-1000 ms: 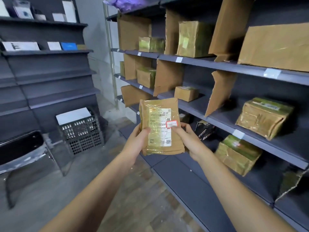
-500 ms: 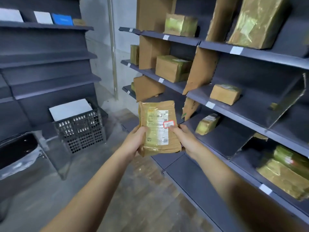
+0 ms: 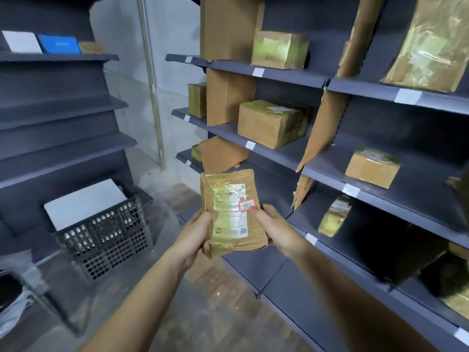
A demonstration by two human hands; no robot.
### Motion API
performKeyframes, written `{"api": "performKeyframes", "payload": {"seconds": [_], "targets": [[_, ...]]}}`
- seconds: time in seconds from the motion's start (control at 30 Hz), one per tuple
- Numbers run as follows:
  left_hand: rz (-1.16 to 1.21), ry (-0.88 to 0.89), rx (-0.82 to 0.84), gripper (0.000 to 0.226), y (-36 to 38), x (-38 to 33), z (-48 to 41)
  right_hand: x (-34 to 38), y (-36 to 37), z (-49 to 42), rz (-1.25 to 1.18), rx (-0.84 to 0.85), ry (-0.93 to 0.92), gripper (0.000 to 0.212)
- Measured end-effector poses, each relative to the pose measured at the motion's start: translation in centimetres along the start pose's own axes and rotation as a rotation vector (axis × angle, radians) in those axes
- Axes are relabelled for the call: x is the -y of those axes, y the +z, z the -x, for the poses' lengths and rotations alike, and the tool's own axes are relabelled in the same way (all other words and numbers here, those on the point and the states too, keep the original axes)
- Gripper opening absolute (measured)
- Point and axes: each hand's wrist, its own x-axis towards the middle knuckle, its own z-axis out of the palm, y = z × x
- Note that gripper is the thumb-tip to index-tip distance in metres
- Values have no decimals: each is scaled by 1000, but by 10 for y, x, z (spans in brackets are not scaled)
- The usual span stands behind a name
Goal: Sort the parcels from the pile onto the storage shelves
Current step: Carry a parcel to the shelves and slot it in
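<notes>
I pinch the flat, taped parcel [image 3: 232,212] between left hand [image 3: 196,231] and right hand [image 3: 275,228]; it looks light, slick, best gripped by its edges.

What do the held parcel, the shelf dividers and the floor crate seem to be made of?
Parcel: brown cardboard or kraft paper under glossy clear tape, going by its creases and sheen. Shelf dividers: plain matte cardboard, ragged at the edges. Crate: probably dark moulded plastic, given its lattice walls.

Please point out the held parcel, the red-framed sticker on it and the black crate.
held parcel [image 3: 229,215]: head view, its printed label.
red-framed sticker [image 3: 247,206]: head view, white middle.
black crate [image 3: 106,240]: head view, front lattice wall.
</notes>
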Motion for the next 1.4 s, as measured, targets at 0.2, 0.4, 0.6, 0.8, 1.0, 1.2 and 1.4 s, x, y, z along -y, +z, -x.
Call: {"api": "performKeyframes", "payload": {"seconds": [0.2, 0.4, 0.6, 0.8, 1.0, 1.2, 1.4], "targets": [[-46, 83, -23, 30, -8, -52, -81, 40, -6, -80, -55, -1, -80, 42], [-61, 164, -16, 27, -7, -108, -150, 81, -18, -161, -131, -5, -147, 42], [-37, 249, -85, 25, -25, -145, -199, 124, -7, -224, -111, 18, -230, 42], [-40, 288, -127, 29, -72, -172, -248, 160, 29, -275, -72, 32, -265, 31], [50, 378, -169, 35, -135, -208, -302, 210, 83, -326, -70, 30, -342, 38], [97, 439, -141, 42, -215, -261, -365, 260, 149, -386, -40, 1, -396, 44], [145, 507, -97, 34, -275, -325, -413, 322, 206, -430, -79, -176, -486, 56]]}}
